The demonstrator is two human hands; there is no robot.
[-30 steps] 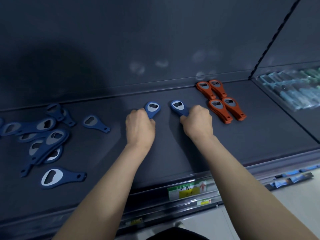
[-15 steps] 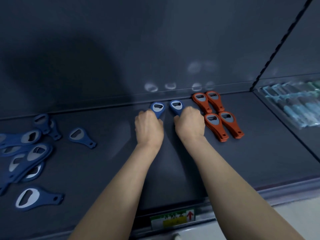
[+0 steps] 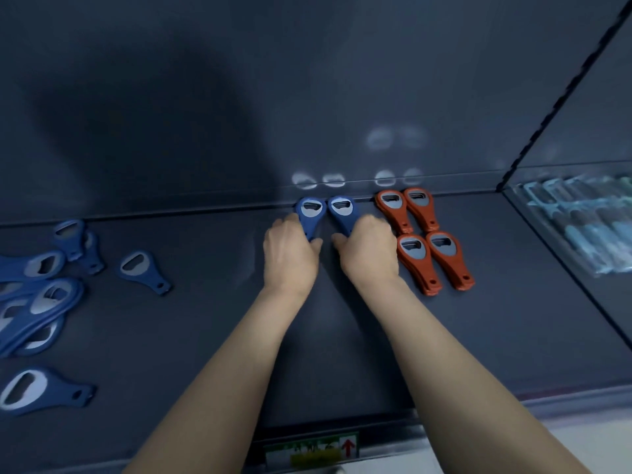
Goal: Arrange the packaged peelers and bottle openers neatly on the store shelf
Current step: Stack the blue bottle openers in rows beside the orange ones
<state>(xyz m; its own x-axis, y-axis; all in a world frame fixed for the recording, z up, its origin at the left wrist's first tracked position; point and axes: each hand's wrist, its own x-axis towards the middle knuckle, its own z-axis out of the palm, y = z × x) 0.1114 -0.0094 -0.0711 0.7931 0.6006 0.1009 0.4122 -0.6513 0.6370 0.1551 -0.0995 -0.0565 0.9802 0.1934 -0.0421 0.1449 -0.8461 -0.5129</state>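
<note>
1. Blue bottle openers, two of them: the left blue opener point(image 3: 310, 213) and the right blue opener point(image 3: 343, 212) lay side by side at the far edge of the shelf point(image 3: 513, 336), heads to the back wall, likely starting a blue row matching the orange openers point(image 3: 422, 236) just right.
2. Left hand point(image 3: 289, 256) and right hand point(image 3: 367, 253) each had fingers curled on an opener's handle, apparently to square it up.
3. Far left, the loose blue pile point(image 3: 37, 295) lay unsorted; packaged peelers point(image 3: 581, 227) sat in the right bay.

Dark shelf point(image 3: 342, 354), dim back panel point(image 3: 273, 80)
</note>
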